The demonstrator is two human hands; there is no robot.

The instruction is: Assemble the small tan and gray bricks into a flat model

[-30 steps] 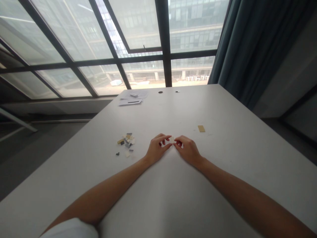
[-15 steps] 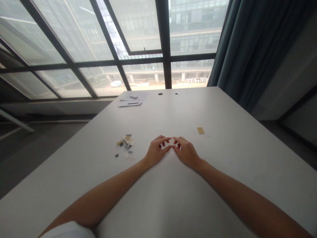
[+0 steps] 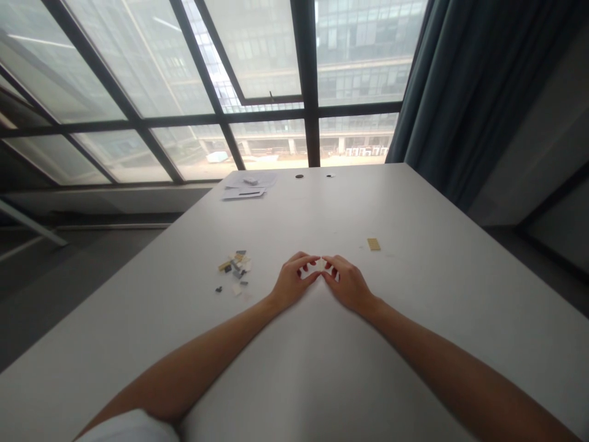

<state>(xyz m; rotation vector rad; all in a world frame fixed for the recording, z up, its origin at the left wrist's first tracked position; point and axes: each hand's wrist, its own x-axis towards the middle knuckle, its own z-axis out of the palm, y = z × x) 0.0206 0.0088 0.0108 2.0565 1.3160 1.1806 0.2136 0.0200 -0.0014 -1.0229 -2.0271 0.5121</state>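
My left hand (image 3: 294,274) and my right hand (image 3: 347,281) meet at the fingertips above the white table (image 3: 294,356). Between them is a small whitish piece (image 3: 321,264), gripped from both sides by thumbs and index fingers. Its exact shape is too small to make out, and the fingers cover part of it. Left of my left hand lies a loose heap of small building bricks (image 3: 237,265) in grey, tan, white and black. Beyond my right hand, a flat tan studded plate (image 3: 373,244) rests on the table.
Papers (image 3: 251,181) with small items on them lie at the far left of the table. A dark round disc (image 3: 299,176) and a small black-and-white item (image 3: 330,176) are near the far edge. Windows rise behind, with a dark blue curtain (image 3: 442,92) at right.
Both hands keep nearly the same pose, fingertips together around the small piece. The whole view has shifted very slightly; the bricks and the plate stay where they were.
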